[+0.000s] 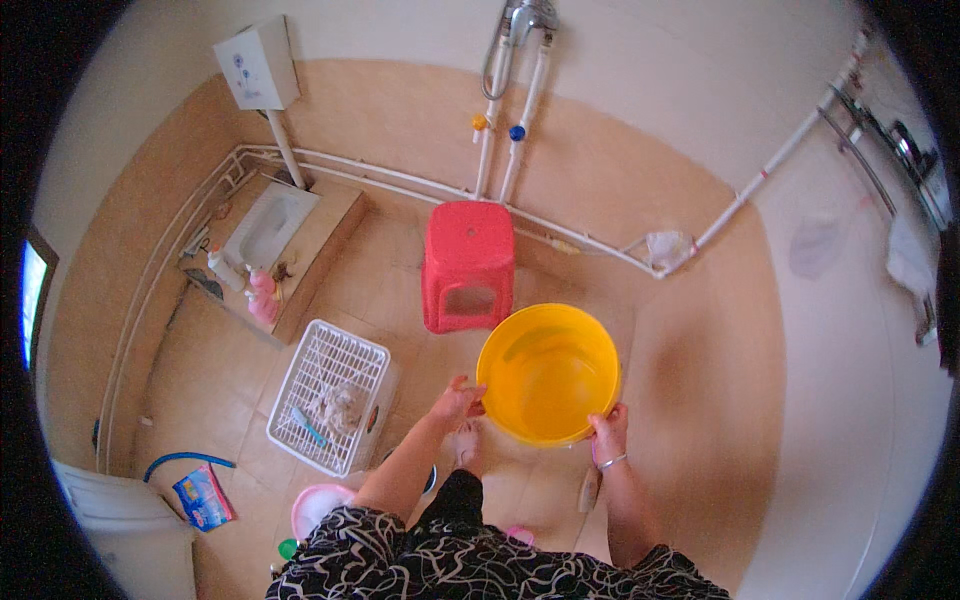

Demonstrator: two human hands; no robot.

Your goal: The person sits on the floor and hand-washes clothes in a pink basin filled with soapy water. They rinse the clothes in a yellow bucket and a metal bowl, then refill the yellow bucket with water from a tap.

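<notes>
A round yellow plastic tub is held up in front of me, its open top facing the camera. My left hand grips the left side of its rim. At the lower right of the rim, my right hand has hold of it too, with a bracelet on that wrist. I see no objects in the tub, and I cannot tell whether it holds water. Just beyond it stands a red plastic stool, partly overlapped by the tub's edge.
A white plastic basket left of me bears a light-coloured wad and a blue brush. Behind it, a raised step carries a squat toilet and bottles. A pink basin, blue hose and packet lie lower left. Pipes line the wall.
</notes>
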